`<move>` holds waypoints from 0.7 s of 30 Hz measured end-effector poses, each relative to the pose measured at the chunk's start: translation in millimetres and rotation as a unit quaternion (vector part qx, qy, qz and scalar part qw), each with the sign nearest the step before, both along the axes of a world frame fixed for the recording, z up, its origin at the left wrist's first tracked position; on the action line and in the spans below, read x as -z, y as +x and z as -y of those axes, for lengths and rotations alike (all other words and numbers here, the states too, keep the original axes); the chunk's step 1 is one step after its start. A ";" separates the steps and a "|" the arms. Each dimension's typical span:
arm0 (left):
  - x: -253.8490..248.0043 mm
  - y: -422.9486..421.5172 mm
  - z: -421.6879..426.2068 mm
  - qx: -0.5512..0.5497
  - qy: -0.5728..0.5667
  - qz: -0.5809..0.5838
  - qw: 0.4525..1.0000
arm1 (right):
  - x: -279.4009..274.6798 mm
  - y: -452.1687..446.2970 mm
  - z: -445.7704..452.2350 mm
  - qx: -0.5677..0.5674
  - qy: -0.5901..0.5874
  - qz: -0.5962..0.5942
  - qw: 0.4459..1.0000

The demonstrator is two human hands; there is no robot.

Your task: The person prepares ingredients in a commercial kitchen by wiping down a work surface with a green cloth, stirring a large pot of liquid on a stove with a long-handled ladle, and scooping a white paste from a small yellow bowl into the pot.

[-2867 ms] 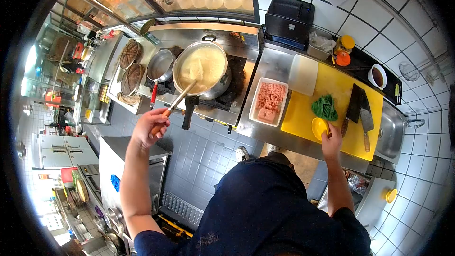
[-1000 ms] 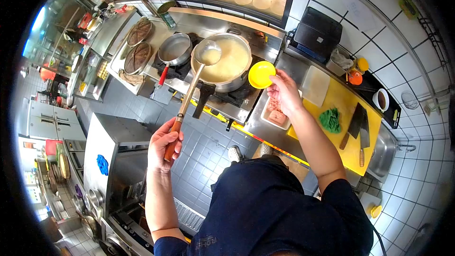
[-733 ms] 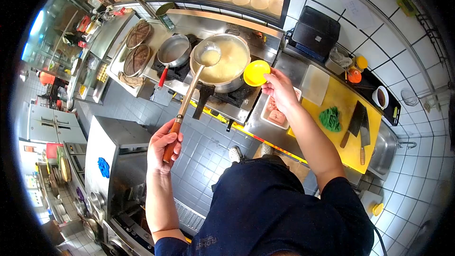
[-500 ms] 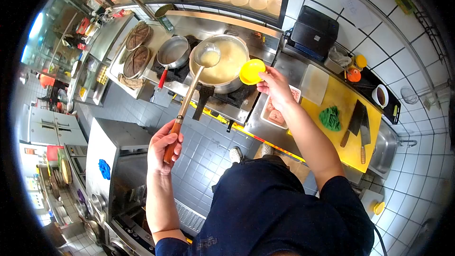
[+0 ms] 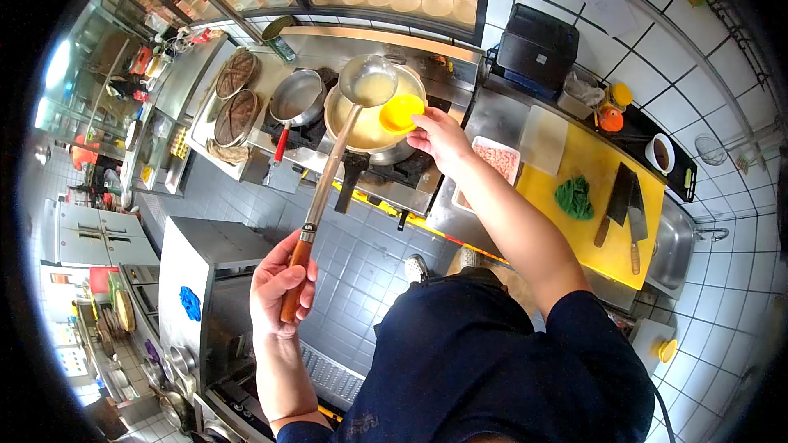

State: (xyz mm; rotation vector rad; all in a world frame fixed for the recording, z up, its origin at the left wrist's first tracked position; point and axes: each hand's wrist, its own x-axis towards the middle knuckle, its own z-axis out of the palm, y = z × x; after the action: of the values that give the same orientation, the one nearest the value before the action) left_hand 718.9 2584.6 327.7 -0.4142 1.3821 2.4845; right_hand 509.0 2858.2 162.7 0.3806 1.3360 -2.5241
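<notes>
My left hand (image 5: 281,285) is closed round the wooden handle of a long metal ladle (image 5: 368,80). The ladle's bowl holds some pale liquid and hangs over the large pot (image 5: 334,113) of pale, creamy liquid on the stove. Between the fingers of my right hand (image 5: 439,138) is the rim of a small yellow bowl (image 5: 401,114), held above the pot's right side, close beside the ladle. Whether the two touch, I cannot tell. Behind my right forearm, a white tray of pink minced meat (image 5: 497,157) is partly hidden.
Left of the pot stands a small pan with a red handle (image 5: 296,97). On the right counter, a yellow cutting board (image 5: 542,212) bears green leaves (image 5: 574,198) and two knives (image 5: 617,197). A sink (image 5: 673,250) lies beyond it. A black pot handle (image 5: 351,180) juts over the stove's front edge.
The ladle has risen from low over the pot and moved slightly right. My right hand has carried the yellow bowl left, over the pot and next to the ladle.
</notes>
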 end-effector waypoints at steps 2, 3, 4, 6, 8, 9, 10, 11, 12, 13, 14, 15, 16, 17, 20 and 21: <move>2.4 4.7 -3.4 0.009 -0.004 -0.012 1.000 | -0.2 -2.2 3.6 0.000 0.000 -0.005 1.000; 3.2 6.6 -5.0 0.016 -0.008 -0.019 1.000 | -0.8 -2.7 5.1 0.000 0.000 -0.008 1.000; 3.9 8.6 -6.0 0.024 -0.012 -0.026 0.999 | -1.2 -2.7 5.8 0.002 0.001 -0.010 1.000; 3.9 12.1 -8.3 0.028 -0.042 -0.030 0.998 | -1.8 -2.5 6.3 0.008 0.002 -0.013 1.000; 1.7 15.3 -14.4 0.023 -0.076 -0.038 0.996 | -2.4 -2.4 5.4 0.012 0.001 -0.017 1.000; 0.1 15.9 -15.6 0.025 -0.086 -0.036 0.995 | -3.2 -2.2 5.1 0.013 0.000 -0.020 1.000; 0.9 16.5 -14.4 0.032 -0.078 -0.041 0.996 | -4.0 -1.9 5.1 0.015 0.001 -0.021 1.000; 2.0 17.1 -11.9 0.040 -0.071 -0.046 0.996 | -4.9 -1.7 5.3 0.016 0.002 -0.023 1.000; 2.9 17.5 -10.5 0.047 -0.063 -0.051 0.996 | -6.7 -1.0 5.3 0.018 0.003 -0.024 1.000; 3.2 17.8 -10.4 0.042 -0.059 -0.048 0.996 | -8.5 -0.1 4.9 0.014 0.006 -0.025 1.000; 3.3 17.8 -10.4 0.038 -0.054 -0.046 0.997 | -10.3 1.1 4.5 0.010 0.008 -0.026 1.000; 3.5 17.6 -10.5 0.034 -0.050 -0.044 0.997 | -11.1 2.1 4.0 0.007 0.011 -0.027 1.000; 3.8 17.0 -10.7 0.029 -0.028 -0.041 0.998 | -11.0 3.0 3.7 0.009 0.014 -0.027 0.999; 4.0 16.0 -10.6 0.024 -0.006 -0.038 0.999 | -11.0 4.1 3.4 0.012 0.017 -0.028 0.999; 5.7 12.1 -10.6 0.000 0.050 -0.022 0.998 | -8.8 7.0 -0.7 0.014 0.016 -0.036 0.999; 6.8 10.2 -10.4 -0.009 0.068 -0.016 0.998 | -9.1 8.2 -3.0 0.014 0.013 -0.040 0.999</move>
State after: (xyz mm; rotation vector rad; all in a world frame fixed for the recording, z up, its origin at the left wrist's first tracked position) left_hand 729.1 2594.9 320.9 -0.3609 1.2167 2.5903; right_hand 517.2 2861.2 171.8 0.3087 1.4041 -2.5708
